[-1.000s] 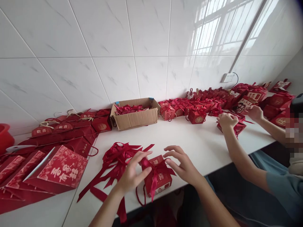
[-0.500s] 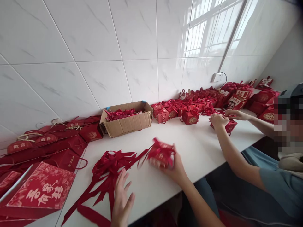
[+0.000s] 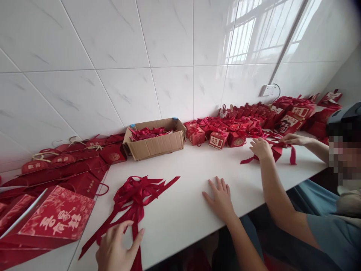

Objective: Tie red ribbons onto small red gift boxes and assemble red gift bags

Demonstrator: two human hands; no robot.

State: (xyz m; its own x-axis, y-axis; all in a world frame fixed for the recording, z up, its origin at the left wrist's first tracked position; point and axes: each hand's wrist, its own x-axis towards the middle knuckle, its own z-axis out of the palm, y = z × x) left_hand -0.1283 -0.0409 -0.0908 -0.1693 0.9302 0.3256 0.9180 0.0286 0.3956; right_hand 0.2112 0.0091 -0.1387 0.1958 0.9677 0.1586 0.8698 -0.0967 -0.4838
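My right hand [image 3: 221,198] rests on the white table [image 3: 186,222] with its fingers spread and nothing in it. At the lower left, my left hand [image 3: 120,244] hovers by the trailing ends of a bundle of dark red satin ribbons [image 3: 137,194]. Its fingers are curved and apart from the thumb, with no ribbon seen between them. Toward the back, a small red gift box with a white label [image 3: 218,140] stands beside another red gift box with a gold emblem [image 3: 237,139].
An open cardboard box [image 3: 158,145] of red pieces stands near the wall. Red gift bags [image 3: 93,184] and a large printed red box [image 3: 58,214] fill the left side. At right, a co-worker's hands [image 3: 262,148] handle a ribboned red box [image 3: 276,150].
My right hand has let go of the red gift box, which now stands in the back row. My left hand has moved left and nearer to me. Loose ribbon now shows on the co-worker's box.
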